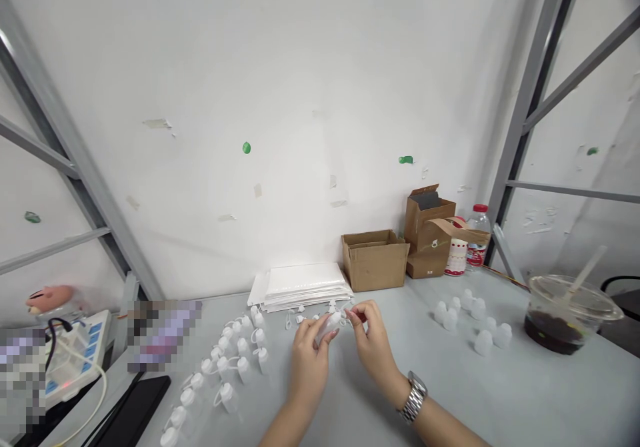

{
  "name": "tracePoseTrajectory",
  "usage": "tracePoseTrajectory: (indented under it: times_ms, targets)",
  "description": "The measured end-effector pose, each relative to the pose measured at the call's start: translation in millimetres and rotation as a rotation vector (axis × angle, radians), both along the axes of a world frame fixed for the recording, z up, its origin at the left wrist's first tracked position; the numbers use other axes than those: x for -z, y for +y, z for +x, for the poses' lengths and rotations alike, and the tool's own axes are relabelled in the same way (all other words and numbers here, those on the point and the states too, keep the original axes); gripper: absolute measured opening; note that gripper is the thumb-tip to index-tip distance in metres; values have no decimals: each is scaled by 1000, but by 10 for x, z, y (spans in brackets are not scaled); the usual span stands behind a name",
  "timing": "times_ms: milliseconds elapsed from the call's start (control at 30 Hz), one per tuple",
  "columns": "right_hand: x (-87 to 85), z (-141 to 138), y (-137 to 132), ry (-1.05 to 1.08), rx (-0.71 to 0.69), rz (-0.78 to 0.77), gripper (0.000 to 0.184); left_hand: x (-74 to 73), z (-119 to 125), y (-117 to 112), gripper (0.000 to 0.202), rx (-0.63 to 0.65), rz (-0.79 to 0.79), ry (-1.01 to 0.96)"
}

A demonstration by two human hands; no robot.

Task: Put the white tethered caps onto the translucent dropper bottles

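A white wall fills most of the view, marked with torn tape and dabs of green. Grey metal posts frame it, a left post and a right post, both slanting and joined by crossbars. Below spreads the grey table, smooth and pale, its back edge near the wall.

Against that edge stand a brown paper bag and, just beside it, an open cardboard box; left of the box lies a stack of flat white packets. A lidded plastic cup of dark drink, straw leaning, sits at the right. At the far left is a white power strip (with cables trailing from it), near a black slab lying on the table.

At the middle, the left hand holds a small white bottle just above the table. The right hand, a silver watch on its wrist, has its fingertips drawn narrow beside the bottle's top; whether they grip anything I cannot tell.

Similar strapped bottles stand in slanting rows to the left; loose frosted pieces sit near the cup. Smallest are the white caps before the packets.
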State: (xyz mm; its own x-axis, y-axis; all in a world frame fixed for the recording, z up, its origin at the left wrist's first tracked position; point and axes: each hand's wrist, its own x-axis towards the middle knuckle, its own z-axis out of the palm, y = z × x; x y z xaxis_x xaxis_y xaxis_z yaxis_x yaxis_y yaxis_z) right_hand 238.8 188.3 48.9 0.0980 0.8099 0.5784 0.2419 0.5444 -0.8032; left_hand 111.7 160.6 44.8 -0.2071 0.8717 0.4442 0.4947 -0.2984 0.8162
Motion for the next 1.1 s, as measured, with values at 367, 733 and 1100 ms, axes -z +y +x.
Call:
tracePoseTrajectory:
  times_ms: [367, 733, 1100]
  targets:
    - [-18, 56, 13, -73, 85, 69, 18, -34, 73, 39, 39, 227, -249, -361]
    - [38, 14, 19, -153, 212, -1, 26, -53, 65, -5, 24, 89, -152, -83]
    - [94, 36, 184, 184, -63, -282, 41, -55, 35, 52, 32, 221, -234, -255]
